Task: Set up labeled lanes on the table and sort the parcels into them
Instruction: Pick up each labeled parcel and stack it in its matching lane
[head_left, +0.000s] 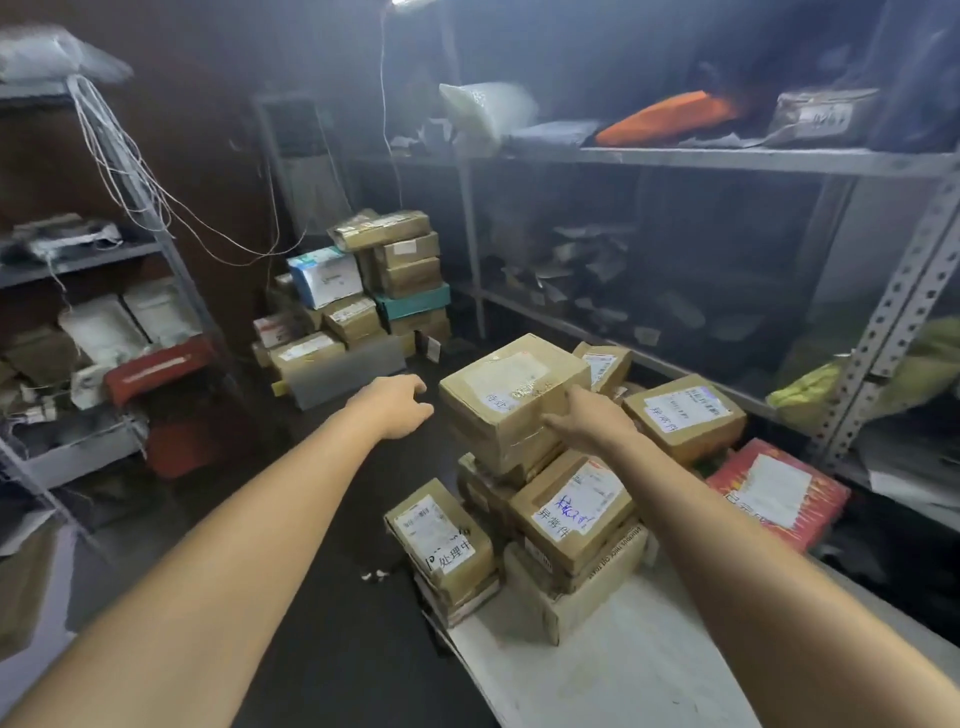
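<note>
A large cardboard parcel (511, 395) with a white label sits on top of a stack of taped boxes at the far end of a white table (613, 675). My right hand (584, 415) rests flat against that parcel's right front side, fingers spread. My left hand (397, 405) hovers just left of the parcel, fingers apart, not touching it. Lower in the stack are a box with a blue handwritten label (571, 512) and a small box with black handwriting (441, 540). Another labeled box (683, 415) lies to the right, and a red parcel (779, 493) beside it.
A second pile of boxes (363, 291) stands on the floor at the back. Metal shelving (727, 158) runs along the right, holding bags and an orange packet. A left rack (104, 260) holds mailers and loose cords. The dark floor lies between them.
</note>
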